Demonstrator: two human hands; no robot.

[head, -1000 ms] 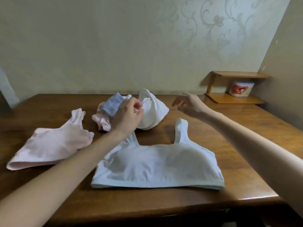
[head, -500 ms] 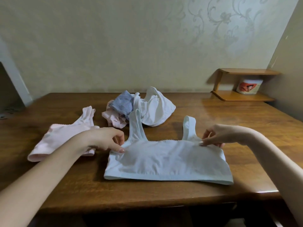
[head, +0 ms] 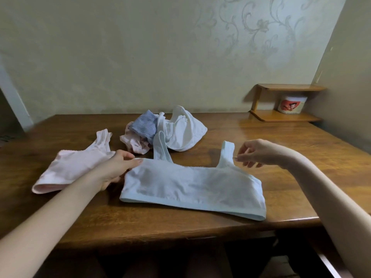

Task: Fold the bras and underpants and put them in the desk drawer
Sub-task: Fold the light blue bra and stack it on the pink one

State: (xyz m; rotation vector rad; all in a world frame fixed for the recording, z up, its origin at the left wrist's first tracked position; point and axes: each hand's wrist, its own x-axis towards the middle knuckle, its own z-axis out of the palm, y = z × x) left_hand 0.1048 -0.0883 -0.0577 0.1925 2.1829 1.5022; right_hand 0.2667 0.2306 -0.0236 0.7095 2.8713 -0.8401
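A pale blue-white bra top lies flat on the wooden desk near its front edge, straps pointing away from me. My left hand holds its upper left corner between thumb and fingers. My right hand hovers just right of the right strap, fingers loosely curled, holding nothing. A pink bra top lies to the left. Behind sits a heap: a white bra, striped blue underpants and a pink garment.
A small wooden corner shelf stands at the desk's back right with a white tub on it. Walls close in behind and on the right. The desk's front edge runs just below the bra top.
My right hand has let go of the bra top's upper right corner and lifted beside the strap. My left hand has shifted slightly up along the left corner.
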